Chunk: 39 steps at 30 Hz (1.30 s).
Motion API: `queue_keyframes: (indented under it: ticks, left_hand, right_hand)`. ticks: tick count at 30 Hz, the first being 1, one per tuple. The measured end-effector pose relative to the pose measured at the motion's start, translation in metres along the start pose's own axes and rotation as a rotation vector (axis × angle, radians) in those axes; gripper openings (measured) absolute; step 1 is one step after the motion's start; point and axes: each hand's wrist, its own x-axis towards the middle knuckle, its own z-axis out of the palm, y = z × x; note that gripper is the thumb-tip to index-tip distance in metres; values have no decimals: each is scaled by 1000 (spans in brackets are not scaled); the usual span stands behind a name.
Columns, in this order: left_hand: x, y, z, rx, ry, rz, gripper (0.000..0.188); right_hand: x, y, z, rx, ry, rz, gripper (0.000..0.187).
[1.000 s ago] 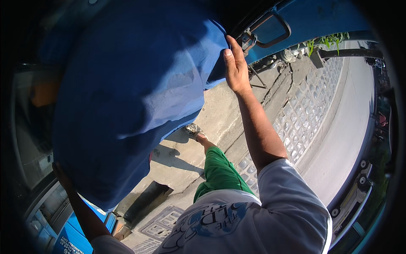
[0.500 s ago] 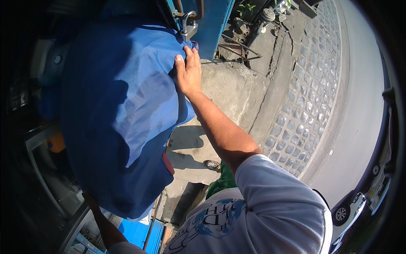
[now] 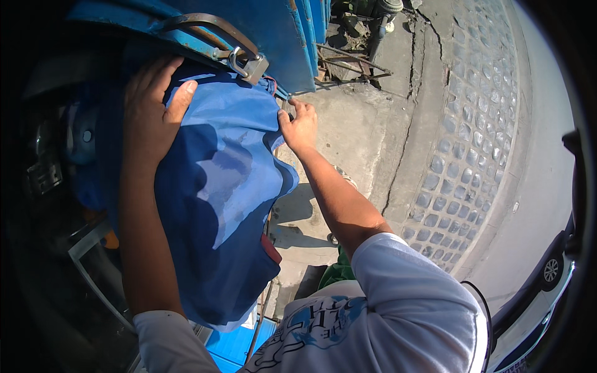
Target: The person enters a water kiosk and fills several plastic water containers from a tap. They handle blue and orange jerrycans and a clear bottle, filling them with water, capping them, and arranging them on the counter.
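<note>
A large blue cloth (image 3: 230, 168) is draped over something whose shape it hides; shadow covers its left and lower parts. Flat on its far left portion lies my left hand (image 3: 149, 102), thumb spread from the fingers. My right hand (image 3: 301, 128) is at the cloth's far right edge, thumb touching the fabric and fingers apart from it, the fingertips partly curled. Just beyond the cloth, between my hands, a metal padlock (image 3: 254, 69) hangs by its shackle from a rusty bar (image 3: 211, 23) on a blue metal panel (image 3: 267, 28).
Cracked concrete pavement (image 3: 348, 137) runs along the right, then a cobbled strip (image 3: 460, 137) and a road (image 3: 535, 180). A white car (image 3: 541, 292) stands at the lower right. Rusty metal rods (image 3: 354, 65) jut out past the panel. Blue corrugated sheet (image 3: 239, 342) shows below the cloth.
My left hand has moved from the cloth's near lower end up to its far left part. The view has shifted, showing more of the panel and bar; my right hand stays near the far right edge.
</note>
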Motion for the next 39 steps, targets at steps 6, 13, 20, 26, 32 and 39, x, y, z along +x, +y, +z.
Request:
queue_keyframes:
  ticks: [6,13,20,26,32,39]
  left_hand:
    - [36,20,22,-379,-492,-539,51]
    - [45,-3,45,-337,-582,-524,53]
    - [67,-10,76,-148,-580,-110,45]
    - [59,-25,76,-464,-621,-236,43]
    - [55,-51,95,-909,-498,-297,40]
    - [54,-25,76,-556,-438,-339,36]
  right_hand:
    - [-2,20,40,671,-262,298,52]
    - [39,-25,76,600,-192,253,55]
    - [38,-6,76,628,-236,514,61]
    - [59,5,89,538,-374,290,58]
    - [70,15,82,559,-349,279,53]
    - [16,-50,16,587,130,-124,45]
